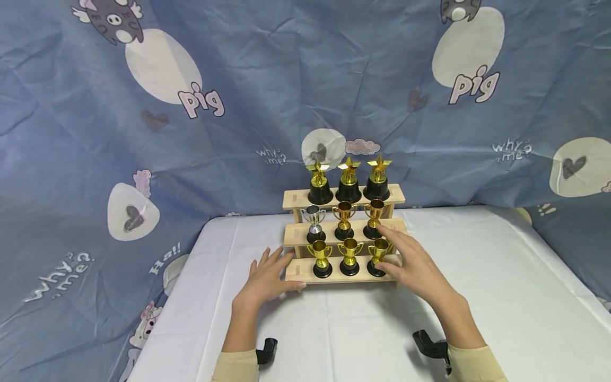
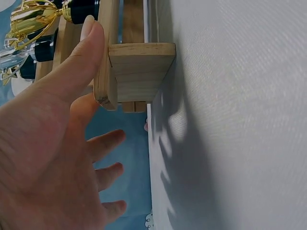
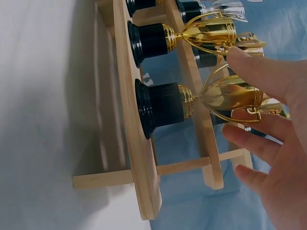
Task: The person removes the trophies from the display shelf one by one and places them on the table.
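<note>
A three-tier wooden stand [image 1: 296, 269] holds small trophies on black bases. Three gold cups line the lowest tier: a left cup [image 1: 319, 254], a middle cup [image 1: 350, 252] and a right cup [image 3: 230, 93]. My right hand [image 1: 414, 263] is at the right cup, thumb on one side and fingers partly behind it, loosely bent; firm contact is not visible. At the stand's left end, my left hand [image 1: 265, 280] rests its thumb [image 2: 88, 48] against the lowest tier, other fingers spread. Above stand a silver cup [image 1: 314, 218], two gold cups and three gold star trophies [image 1: 349, 178].
White cloth [image 1: 315, 334] covers the table under the stand. Blue patterned fabric [image 1: 267, 106] hangs close behind the stand and down the sides. Black wrist mounts [image 1: 268, 351] show below both hands.
</note>
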A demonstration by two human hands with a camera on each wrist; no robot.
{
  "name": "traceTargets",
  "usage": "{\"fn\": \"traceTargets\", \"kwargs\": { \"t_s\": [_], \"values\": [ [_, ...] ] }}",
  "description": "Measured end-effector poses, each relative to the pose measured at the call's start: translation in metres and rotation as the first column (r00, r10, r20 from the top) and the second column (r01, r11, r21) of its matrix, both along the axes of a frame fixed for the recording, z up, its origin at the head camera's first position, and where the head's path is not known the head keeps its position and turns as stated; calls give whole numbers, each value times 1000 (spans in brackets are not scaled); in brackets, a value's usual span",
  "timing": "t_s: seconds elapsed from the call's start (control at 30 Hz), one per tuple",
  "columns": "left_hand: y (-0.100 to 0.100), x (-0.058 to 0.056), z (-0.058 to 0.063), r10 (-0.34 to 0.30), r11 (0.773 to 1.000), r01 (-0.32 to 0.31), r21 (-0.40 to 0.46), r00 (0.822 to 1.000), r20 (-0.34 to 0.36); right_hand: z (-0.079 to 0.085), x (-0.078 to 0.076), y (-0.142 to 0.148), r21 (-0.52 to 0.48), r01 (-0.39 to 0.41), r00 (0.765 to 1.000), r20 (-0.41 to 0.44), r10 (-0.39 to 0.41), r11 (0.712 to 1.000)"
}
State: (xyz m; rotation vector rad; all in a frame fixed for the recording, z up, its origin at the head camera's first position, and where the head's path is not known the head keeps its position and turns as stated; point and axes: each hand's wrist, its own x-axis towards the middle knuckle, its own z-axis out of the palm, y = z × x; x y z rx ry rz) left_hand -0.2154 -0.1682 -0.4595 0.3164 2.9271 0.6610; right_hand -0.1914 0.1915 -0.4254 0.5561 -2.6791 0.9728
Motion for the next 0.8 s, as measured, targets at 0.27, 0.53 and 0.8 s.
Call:
{"fn": "traceTargets", "kwargs": {
  "t_s": [0.27, 0.53, 0.8],
  "values": [
    [0, 0, 1, 2, 1000, -2, -14, 1000, 5, 1, 1, -1, -1, 2, 1000, -4, -2, 1000],
    [-1, 1, -1, -17, 992, 7, 125, 997, 76, 1, 2, -3, -13, 3, 1000, -28, -4, 1000],
    [-1, 0, -2, -45, 982, 25, 188, 994, 101, -1, 1, -5, -16, -1, 996, -84, 0, 1000]
  ]
}}
